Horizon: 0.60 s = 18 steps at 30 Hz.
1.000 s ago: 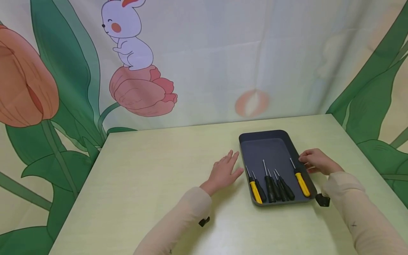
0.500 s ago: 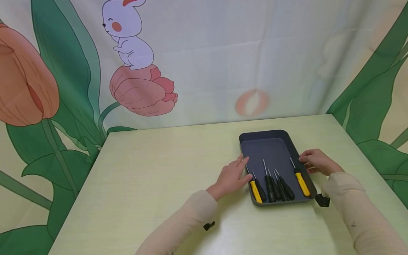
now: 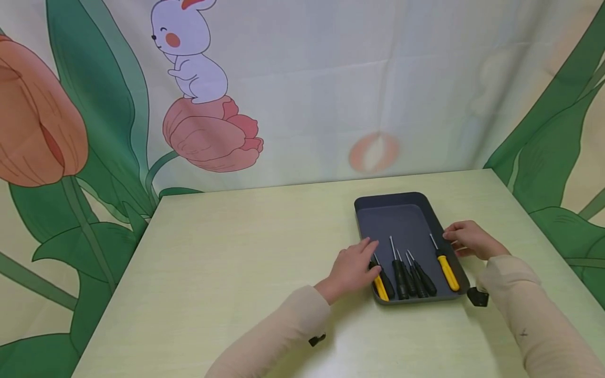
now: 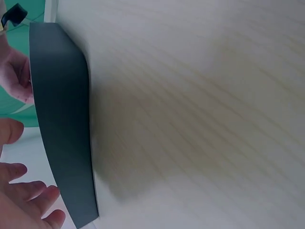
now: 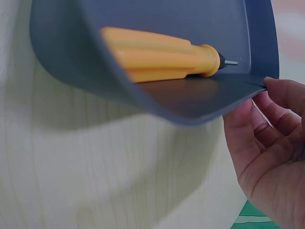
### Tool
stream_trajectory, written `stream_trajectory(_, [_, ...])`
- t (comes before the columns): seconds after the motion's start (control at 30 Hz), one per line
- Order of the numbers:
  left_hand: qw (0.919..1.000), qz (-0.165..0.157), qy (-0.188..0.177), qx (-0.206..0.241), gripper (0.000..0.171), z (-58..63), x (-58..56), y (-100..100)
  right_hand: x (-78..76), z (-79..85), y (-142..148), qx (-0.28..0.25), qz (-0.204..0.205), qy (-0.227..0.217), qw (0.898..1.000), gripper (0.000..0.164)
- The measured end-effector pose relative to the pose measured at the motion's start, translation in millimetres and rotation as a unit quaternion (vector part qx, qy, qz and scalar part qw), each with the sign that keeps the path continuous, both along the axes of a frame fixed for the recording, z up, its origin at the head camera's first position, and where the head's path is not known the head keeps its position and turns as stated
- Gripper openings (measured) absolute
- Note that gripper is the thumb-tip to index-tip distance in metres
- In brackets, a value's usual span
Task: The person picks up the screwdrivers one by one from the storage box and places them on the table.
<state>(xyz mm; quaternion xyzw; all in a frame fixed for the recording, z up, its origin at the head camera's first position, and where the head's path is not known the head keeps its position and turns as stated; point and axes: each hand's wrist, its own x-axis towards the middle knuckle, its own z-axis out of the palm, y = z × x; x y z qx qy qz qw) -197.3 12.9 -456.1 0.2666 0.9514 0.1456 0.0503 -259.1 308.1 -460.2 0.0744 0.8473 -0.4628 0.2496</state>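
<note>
A dark grey tray (image 3: 399,220) lies on the table, holding several black-handled screwdrivers (image 3: 401,281) in its near half. Against its left side is a yellow-handled screwdriver (image 3: 381,290), partly hidden by my left hand (image 3: 350,269). That hand hovers over the left rim with its fingers spread and nothing in its grasp. The left wrist view shows its fingertips (image 4: 50,194) by the rim. On the right, my right hand (image 3: 473,241) pinches the tray's rim, thumb on top and fingers below. Another yellow-handled screwdriver (image 5: 162,55) lies inside near that rim.
The pale wooden table (image 3: 246,247) extends left of the tray and in front of it. Behind it hangs a cloth (image 3: 302,105) printed with a rabbit and tulips. A small black strap piece (image 3: 478,297) hangs by the right sleeve.
My left hand has moved rightward from beside the tray to over its left rim, now covering part of the yellow-handled screwdriver there. The right hand and the tray stay put.
</note>
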Motion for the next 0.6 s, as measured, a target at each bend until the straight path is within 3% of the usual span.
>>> stream_trajectory(0.27, [0.9972, 0.008, 0.058, -0.047, 0.045, -6.1, 5.1, 7.7, -0.1, -0.5, 0.4, 0.004, -0.002, -0.002, 1.0, 0.026])
stream_trajectory(0.6, [0.9892, 0.022, 0.097, -0.108, 0.038, -9.5, 13.1, 17.1, 1.5, -0.3, 1.5, 0.0, 0.007, 0.005, 1.0, 0.029])
